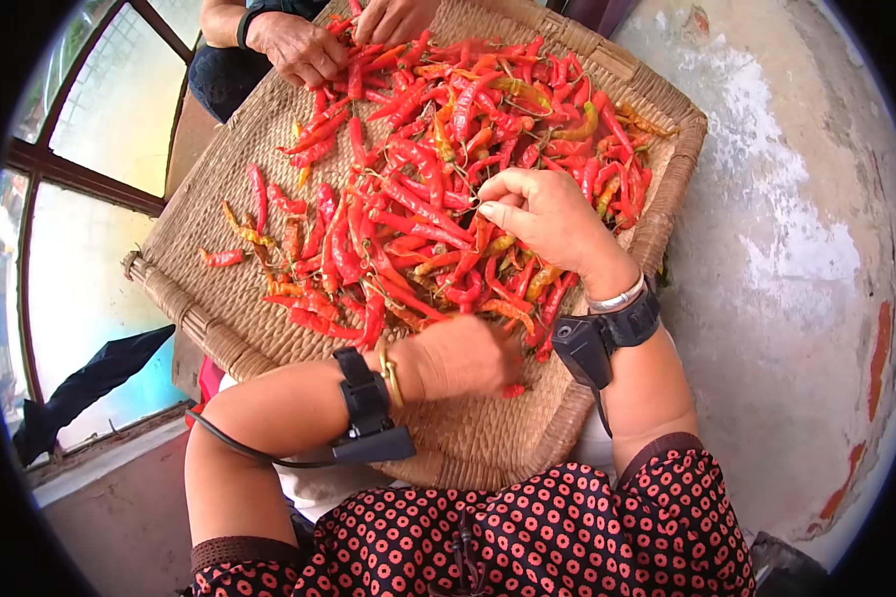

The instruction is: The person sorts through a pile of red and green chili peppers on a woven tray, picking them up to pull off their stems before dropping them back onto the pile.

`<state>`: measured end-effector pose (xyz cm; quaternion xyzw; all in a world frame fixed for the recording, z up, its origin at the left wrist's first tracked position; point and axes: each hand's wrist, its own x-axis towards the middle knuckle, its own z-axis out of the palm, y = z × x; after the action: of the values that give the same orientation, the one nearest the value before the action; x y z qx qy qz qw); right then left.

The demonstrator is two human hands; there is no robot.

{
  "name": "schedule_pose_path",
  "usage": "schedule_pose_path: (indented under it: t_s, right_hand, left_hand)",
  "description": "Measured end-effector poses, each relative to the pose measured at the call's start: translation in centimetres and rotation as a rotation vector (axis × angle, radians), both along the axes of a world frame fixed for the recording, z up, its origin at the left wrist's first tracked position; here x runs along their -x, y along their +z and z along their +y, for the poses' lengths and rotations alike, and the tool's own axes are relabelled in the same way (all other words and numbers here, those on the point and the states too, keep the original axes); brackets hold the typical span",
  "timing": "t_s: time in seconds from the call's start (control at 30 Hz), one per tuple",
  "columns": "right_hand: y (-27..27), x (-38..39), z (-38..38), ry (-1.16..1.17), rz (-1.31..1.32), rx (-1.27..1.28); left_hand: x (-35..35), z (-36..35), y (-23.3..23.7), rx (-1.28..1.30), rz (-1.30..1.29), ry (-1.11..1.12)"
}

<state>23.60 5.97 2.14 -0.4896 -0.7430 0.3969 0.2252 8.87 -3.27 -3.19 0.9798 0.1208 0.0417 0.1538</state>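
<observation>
A large heap of chili peppers (423, 204), mostly red with some orange and yellowish ones, lies on a woven tray (194, 239). Over the right part of the heap, my right hand (548, 219) is closed, thumb and forefinger pinched at the thin stem of a chili pepper. My left hand (463, 358) is low over the heap's near edge, its fingers curled and smeared by motion. Just beneath those fingers the tip of a red chili pepper (513, 391) shows; whether the hand grips it, I cannot tell.
At the tray's far side, another person's hands (314, 50) work among the peppers. Window panes (95, 224) with dark frames stand on the left, beside a black folded cloth-like thing (95, 388). Worn concrete (767, 229) spreads on the right. Both my wrists carry strapped black devices.
</observation>
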Motion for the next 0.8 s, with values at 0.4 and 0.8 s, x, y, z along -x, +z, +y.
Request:
schedule_pose_path:
  t_s: [0.4, 0.8]
  right_hand:
    - [0.2, -0.7, 0.2, -0.023, 0.046, -0.026]
    - [0.3, -1.3, 0.6, -0.074, -0.062, -0.108]
  left_hand:
    - [1.4, 2.5, 2.8, 1.001, -0.163, 0.256]
    - [2.2, 4.5, 1.6, 0.861, -0.652, 0.708]
